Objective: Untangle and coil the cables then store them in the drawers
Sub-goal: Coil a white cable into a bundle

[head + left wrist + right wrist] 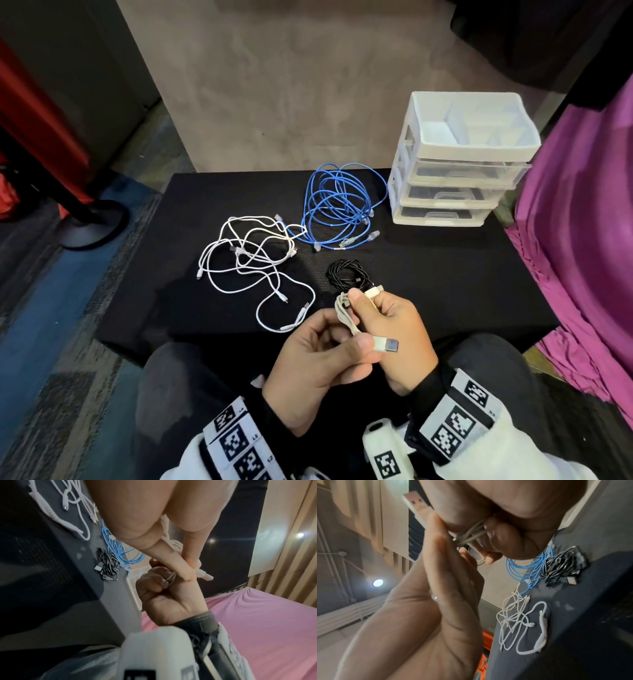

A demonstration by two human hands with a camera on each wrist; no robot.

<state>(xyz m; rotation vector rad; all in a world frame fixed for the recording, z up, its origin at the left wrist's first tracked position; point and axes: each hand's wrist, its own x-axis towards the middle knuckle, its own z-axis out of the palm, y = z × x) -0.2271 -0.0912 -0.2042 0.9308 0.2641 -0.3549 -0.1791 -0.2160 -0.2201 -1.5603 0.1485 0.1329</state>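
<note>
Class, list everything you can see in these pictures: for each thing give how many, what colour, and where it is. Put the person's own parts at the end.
Blue cables: one tangled bunch, blue, far middle of the table, left of the drawer unit.
White cables: one loose tangle, white, left of the blue bunch.
Black cable: one coiled bundle, black, just beyond the hands.
Beige cable: one, off-white, bundled, held in both hands, USB plug sticking out.
Drawer unit: one, white frame with three clear drawers shut, far right of the table.
Table: one, black.
Cloth: one, purple-pink, right.
Left hand: pinches the beige cable.
Right hand: fingers grip the same bundle.
</note>
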